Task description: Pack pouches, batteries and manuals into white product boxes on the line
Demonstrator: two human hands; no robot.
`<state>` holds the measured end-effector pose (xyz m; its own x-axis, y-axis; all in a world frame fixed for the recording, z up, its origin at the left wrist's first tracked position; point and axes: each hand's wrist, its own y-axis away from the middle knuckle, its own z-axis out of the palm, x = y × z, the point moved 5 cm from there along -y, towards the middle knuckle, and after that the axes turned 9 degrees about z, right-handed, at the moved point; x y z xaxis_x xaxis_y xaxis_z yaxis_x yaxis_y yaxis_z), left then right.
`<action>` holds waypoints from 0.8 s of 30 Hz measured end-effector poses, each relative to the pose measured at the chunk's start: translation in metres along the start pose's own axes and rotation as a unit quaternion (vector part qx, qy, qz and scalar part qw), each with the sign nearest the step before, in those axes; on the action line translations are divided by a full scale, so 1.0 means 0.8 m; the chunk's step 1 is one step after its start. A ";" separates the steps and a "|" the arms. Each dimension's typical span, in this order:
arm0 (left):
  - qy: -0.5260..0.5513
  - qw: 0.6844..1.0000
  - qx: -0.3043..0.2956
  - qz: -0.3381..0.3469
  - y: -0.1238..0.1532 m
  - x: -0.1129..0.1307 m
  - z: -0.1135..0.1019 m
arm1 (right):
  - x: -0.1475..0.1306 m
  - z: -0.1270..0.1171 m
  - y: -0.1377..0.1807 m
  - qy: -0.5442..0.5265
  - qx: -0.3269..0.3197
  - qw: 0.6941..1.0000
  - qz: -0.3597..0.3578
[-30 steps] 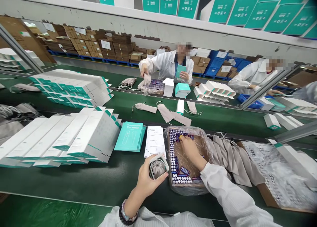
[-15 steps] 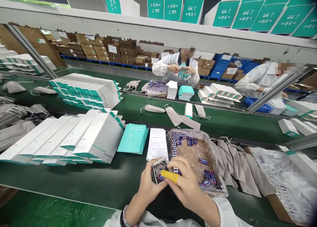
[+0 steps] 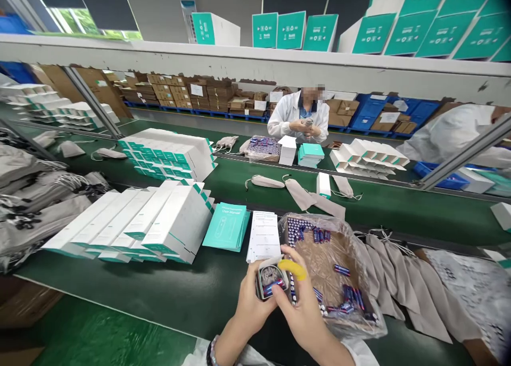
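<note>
My left hand (image 3: 253, 297) is wrapped round a small white carton (image 3: 260, 290), its open end facing me. A bunched grey drawstring pouch (image 3: 270, 274) fills the carton's mouth. Across the lower part of that opening lies a blue-and-red battery (image 3: 273, 288). My right hand (image 3: 301, 297) closes on the carton's right side, its thumb tip pressing on the battery. A yellow finger cot (image 3: 293, 269) covers one finger, bent by the carton's flap. Just right of my hands stands a plastic-lined tray (image 3: 369, 323) of batteries, with several loose batteries (image 3: 347, 299) inside.
Left lie stacked white cartons (image 3: 171, 222), teal user manuals (image 3: 227, 225) and printed sheets (image 3: 264, 235). Grey pouches (image 3: 403, 281) overlap right of the tray. Beyond a green belt (image 3: 239, 193), a co-worker (image 3: 301, 116) handles a small object. A shelf (image 3: 223, 57) with boxes crosses above.
My right thumb has come down onto the battery, now lying across the carton's mouth; the yellow-covered finger has moved from the opening to the flap. The view has shifted left and up.
</note>
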<state>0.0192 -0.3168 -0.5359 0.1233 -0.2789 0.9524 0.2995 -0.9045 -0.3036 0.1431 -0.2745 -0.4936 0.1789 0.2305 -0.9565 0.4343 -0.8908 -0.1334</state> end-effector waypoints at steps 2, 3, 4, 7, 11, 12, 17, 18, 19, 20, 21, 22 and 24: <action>0.023 0.999 -0.026 0.016 0.001 0.011 0.004 | 0.013 0.008 0.001 -0.087 0.000 0.994 0.067; 0.046 0.997 -0.044 0.032 0.001 0.017 0.006 | 0.017 0.012 0.000 -0.123 -0.009 0.988 0.097; 0.076 0.994 -0.057 0.044 0.002 0.024 0.007 | 0.019 0.016 -0.001 -0.151 -0.024 0.981 0.121; 0.157 0.986 -0.044 0.033 0.003 0.032 0.005 | 0.020 0.026 -0.003 -0.180 -0.077 0.968 0.158; 0.160 0.987 0.001 -0.004 0.000 0.032 0.003 | 0.032 0.030 -0.001 -0.165 -0.106 0.967 0.163; 0.159 0.987 0.010 -0.009 -0.001 0.032 0.003 | 0.037 0.031 -0.001 -0.171 -0.108 0.966 0.162; 0.168 0.982 0.077 -0.029 0.000 0.032 0.009 | 0.054 0.036 -0.005 -0.259 -0.123 0.937 0.199; 0.158 0.983 0.092 -0.022 0.001 0.032 0.009 | 0.052 0.037 -0.007 -0.270 -0.130 0.931 0.207; 0.144 0.984 0.109 -0.008 0.002 0.032 0.009 | 0.048 0.037 -0.009 -0.275 -0.134 0.929 0.210; 0.126 0.984 0.124 0.014 0.003 0.032 0.007 | 0.043 0.036 -0.011 -0.275 -0.135 0.930 0.206; 0.105 0.984 0.135 0.046 0.004 0.033 0.005 | 0.038 0.035 -0.014 -0.272 -0.131 0.933 0.198; 0.081 0.983 0.139 0.087 0.004 0.035 0.002 | 0.032 0.034 -0.015 -0.270 -0.121 0.937 0.188; 0.028 0.977 0.121 0.171 0.005 0.041 -0.004 | 0.024 0.031 -0.018 -0.261 -0.091 0.946 0.172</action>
<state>0.0215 -0.3304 -0.5056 0.2065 -0.5751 0.7916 0.4661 -0.6536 -0.5963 0.1186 -0.2666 -0.5165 -0.1032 -0.3273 -0.9393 0.5826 -0.7853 0.2097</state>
